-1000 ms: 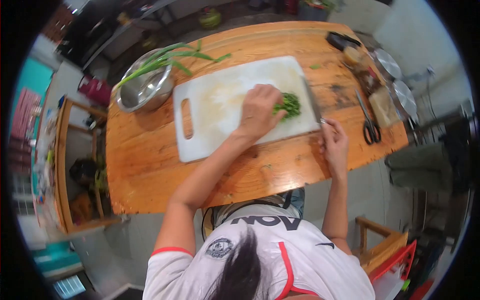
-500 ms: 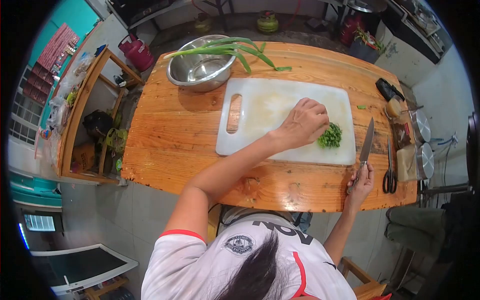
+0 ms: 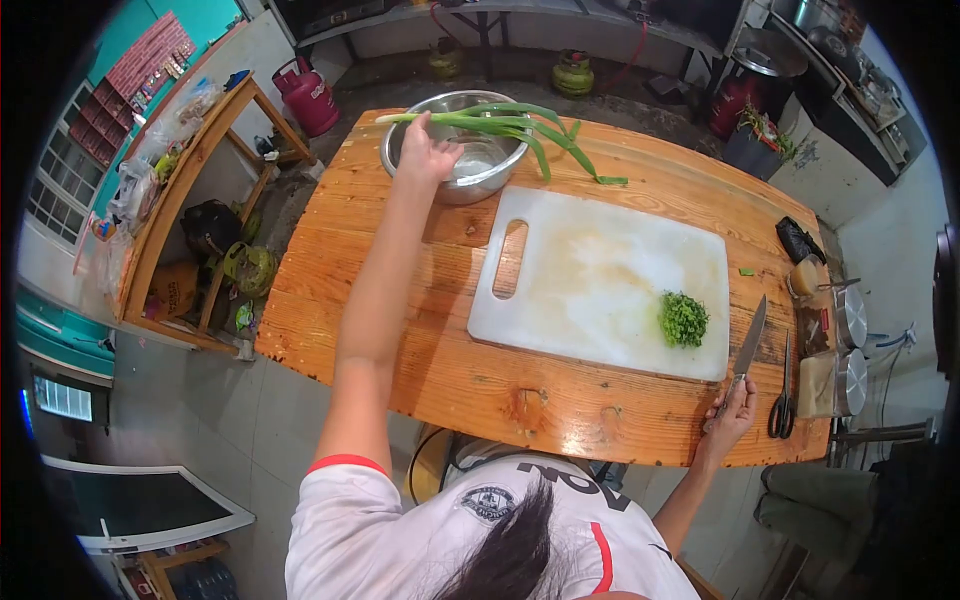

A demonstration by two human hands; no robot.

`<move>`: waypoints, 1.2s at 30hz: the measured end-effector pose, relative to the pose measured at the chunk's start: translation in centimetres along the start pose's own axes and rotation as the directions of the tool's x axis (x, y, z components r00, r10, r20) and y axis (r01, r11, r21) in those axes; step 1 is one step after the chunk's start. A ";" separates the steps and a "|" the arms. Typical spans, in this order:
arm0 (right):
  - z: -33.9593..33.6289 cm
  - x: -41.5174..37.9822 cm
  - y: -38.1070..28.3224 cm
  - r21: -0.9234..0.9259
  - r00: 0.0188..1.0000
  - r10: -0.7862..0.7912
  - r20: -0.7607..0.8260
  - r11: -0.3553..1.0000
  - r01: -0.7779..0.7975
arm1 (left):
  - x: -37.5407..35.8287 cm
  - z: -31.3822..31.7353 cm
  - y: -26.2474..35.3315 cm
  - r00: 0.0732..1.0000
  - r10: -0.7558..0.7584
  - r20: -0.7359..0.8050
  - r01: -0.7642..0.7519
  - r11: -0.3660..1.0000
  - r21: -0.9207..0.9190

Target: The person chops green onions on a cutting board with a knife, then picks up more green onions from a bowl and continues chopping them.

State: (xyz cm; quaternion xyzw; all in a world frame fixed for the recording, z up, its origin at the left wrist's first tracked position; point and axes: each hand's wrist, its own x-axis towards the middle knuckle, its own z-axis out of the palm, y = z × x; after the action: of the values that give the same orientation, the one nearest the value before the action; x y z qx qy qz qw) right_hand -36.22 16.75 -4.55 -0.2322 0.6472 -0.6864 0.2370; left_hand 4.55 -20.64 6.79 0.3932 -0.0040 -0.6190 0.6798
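My left hand (image 3: 430,158) is stretched over a steel bowl (image 3: 400,150), its fingertips at the pale stalk of a green onion (image 3: 480,122). The thumb stands apart from the fingers. The onion lies across the bowl's rim, leaves hanging over the right side onto the table. At the table's near right edge, my right hand (image 3: 733,408) is closed around the handle of a kitchen knife (image 3: 750,340), blade pointing away from me. Left of the knife is a white cutting board (image 3: 590,270) bearing a heap of chopped green onion (image 3: 684,320) near its right end.
Black-handled scissors (image 3: 783,405) lie right of the knife. Jars with metal lids (image 3: 850,320) line the table's right edge, near a black bundle (image 3: 798,240). A small green scrap (image 3: 746,272) sits on the wooden table (image 3: 440,330). A wooden shelf (image 3: 190,205) stands left.
My left hand has left the chopped heap and reached far left to the onion on the bowl. My right hand still holds the knife. The whole view has shifted slightly.
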 end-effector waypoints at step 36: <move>20.7 3.0 -19.3 0.183 0.554 -0.700 0.451 0.680 0.710 | -22.7 11.0 -3.6 0.401 -0.138 0.906 -0.431 0.844 0.319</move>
State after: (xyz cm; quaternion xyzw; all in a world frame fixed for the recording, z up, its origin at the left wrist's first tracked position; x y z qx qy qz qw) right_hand -26.12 -0.26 15.90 -0.6382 0.4250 -0.6349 0.0946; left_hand -9.25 -7.03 23.39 0.1571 -0.5695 -0.6400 0.4913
